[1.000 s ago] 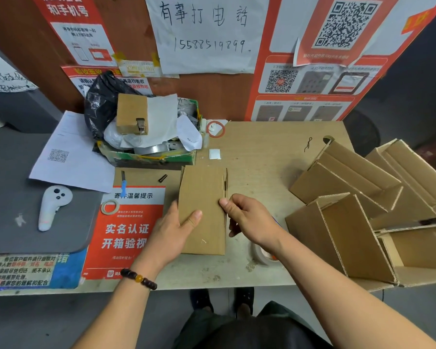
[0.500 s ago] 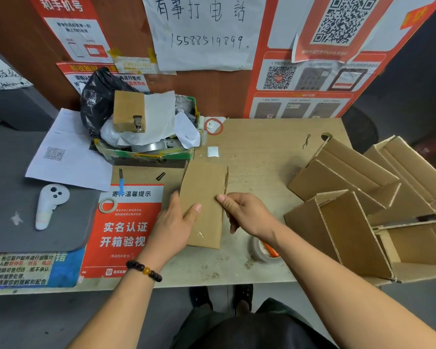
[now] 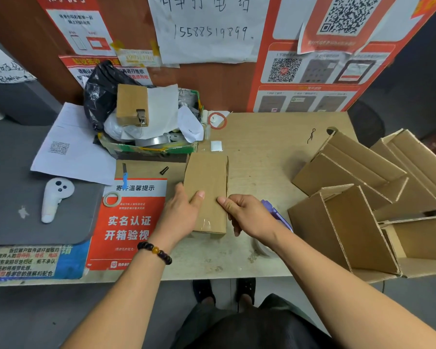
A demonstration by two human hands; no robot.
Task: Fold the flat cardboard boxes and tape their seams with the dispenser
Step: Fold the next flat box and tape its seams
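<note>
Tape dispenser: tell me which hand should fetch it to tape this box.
Right. The right hand lies directly beside the purple tape dispenser, which sits just behind it on the table. The left hand grips the small cardboard box on the far side and can probably keep steadying it.

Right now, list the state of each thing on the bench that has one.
flat cardboard box: folded flat, lying on the table, held at both sides
left hand: grips the box's left edge
right hand: pinches its right edge
tape dispenser: lying idle behind the right hand
folded boxes: opened up, piled at the right
</note>
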